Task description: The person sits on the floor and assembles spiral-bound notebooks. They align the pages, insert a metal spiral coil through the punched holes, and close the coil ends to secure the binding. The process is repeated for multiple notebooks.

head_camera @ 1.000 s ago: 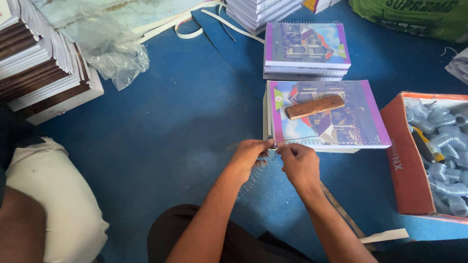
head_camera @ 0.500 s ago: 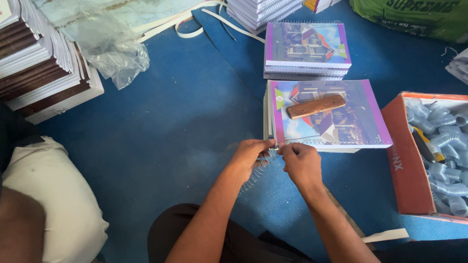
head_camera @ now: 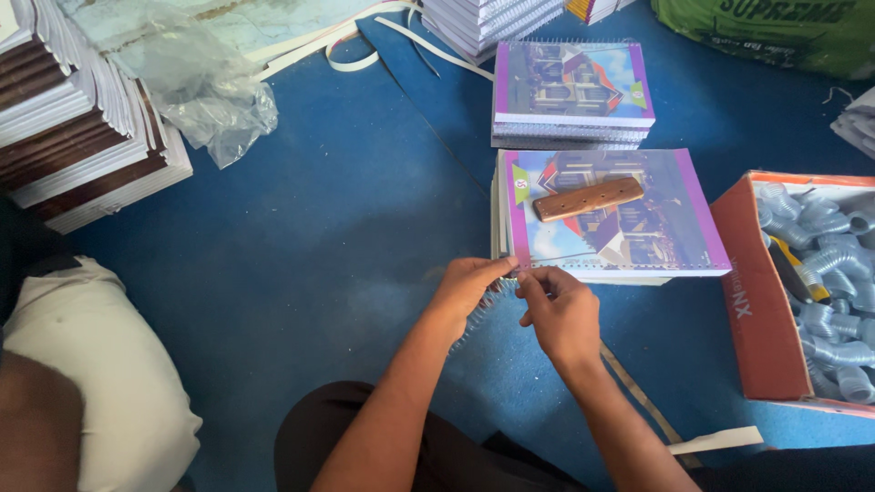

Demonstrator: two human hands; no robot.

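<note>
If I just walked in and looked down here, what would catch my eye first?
Probably the two hands, left hand and right hand, pinching a wire spiral together at the centre, above the blue floor. Just beyond them lies a purple-edged notebook with a brown wooden block resting on its cover. At the right edge, an orange box holds pale blue coils.

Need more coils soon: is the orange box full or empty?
Fairly full: silvery coils pile up inside the box.
</note>
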